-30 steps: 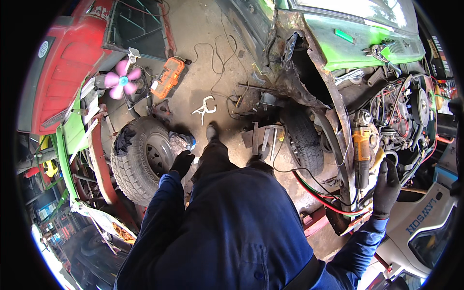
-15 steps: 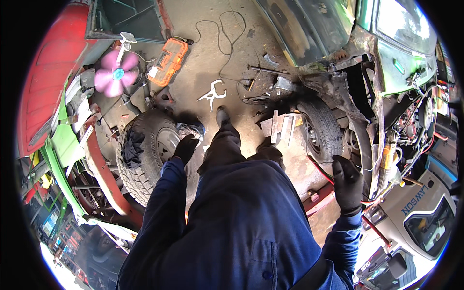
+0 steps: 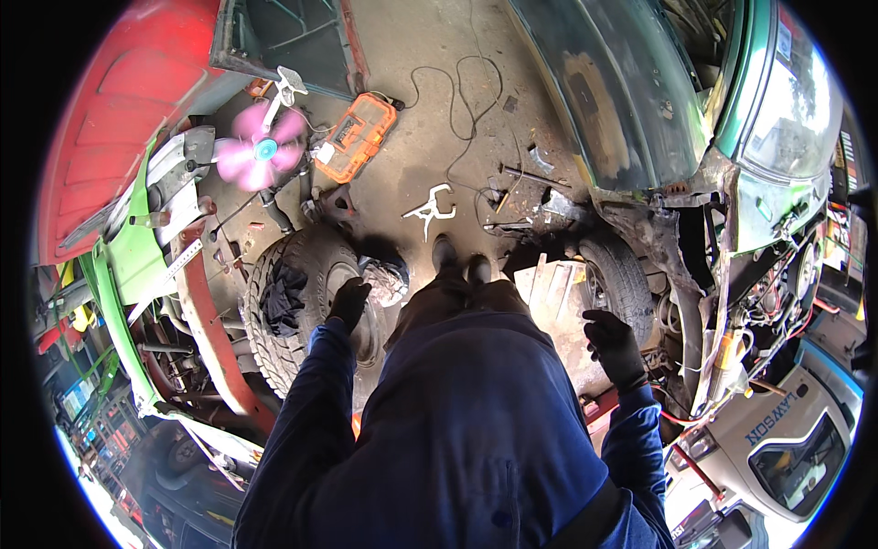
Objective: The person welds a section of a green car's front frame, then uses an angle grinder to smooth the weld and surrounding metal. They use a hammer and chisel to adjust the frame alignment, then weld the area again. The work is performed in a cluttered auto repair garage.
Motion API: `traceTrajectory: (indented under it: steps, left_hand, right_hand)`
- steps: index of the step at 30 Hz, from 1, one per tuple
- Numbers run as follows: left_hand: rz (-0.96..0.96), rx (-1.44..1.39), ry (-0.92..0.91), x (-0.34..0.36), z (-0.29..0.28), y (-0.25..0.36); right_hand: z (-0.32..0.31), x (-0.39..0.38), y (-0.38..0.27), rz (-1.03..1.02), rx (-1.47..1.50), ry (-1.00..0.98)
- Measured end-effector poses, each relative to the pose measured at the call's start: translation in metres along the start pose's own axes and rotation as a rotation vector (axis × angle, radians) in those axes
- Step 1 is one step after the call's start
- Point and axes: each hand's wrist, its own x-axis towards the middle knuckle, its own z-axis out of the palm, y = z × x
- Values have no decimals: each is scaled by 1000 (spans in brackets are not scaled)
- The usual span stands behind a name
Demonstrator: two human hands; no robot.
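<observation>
My left hand [image 3: 350, 302], in a black glove, hangs beside the large loose tyre [image 3: 274, 329], fingers loosely bent and apart, holding nothing visible. A dark cloth [image 3: 284, 297] lies on that tyre. My right hand [image 3: 615, 352], also gloved, is beside the car's front wheel [image 3: 631, 284], fingers partly spread and nothing seen in it. A yellow power tool [image 3: 732, 352] rests in the engine bay to the right. A white locking clamp [image 3: 434, 206] lies on the floor ahead of my boots [image 3: 457, 261].
A pink fan [image 3: 261, 151] and an orange case [image 3: 357, 133] sit ahead-left, with cables [image 3: 462, 119] on the concrete floor [image 3: 412, 165]. A red car panel [image 3: 110, 119] and green panel [image 3: 137, 256] are left. A stripped car body [image 3: 622, 91] stands right; a white truck [image 3: 777, 457] is behind it.
My right hand has moved leftward and up, away from the engine bay. My boots have come side by side, and the view has turned, showing more of the car body ahead-right.
</observation>
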Motion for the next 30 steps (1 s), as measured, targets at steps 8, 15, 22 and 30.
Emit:
traceTrajectory:
  steps: [8, 15, 22, 30]
  left_hand:
    - [-66, -439, -67, 76, -31, 186]
    - [-115, -498, -251, 144, 37, 230]
    - [-98, -390, -515, 164, 146, 218]
    - [123, -106, -417, 190, 277, 143]
  right_hand:
    - [13, 79, -5, -66, 324, -230]
    - [48, 141, 13, -54, 108, -156]
    - [138, 192, 82, 140, 396, -21]
    - [186, 331, 155, 125, 331, -76]
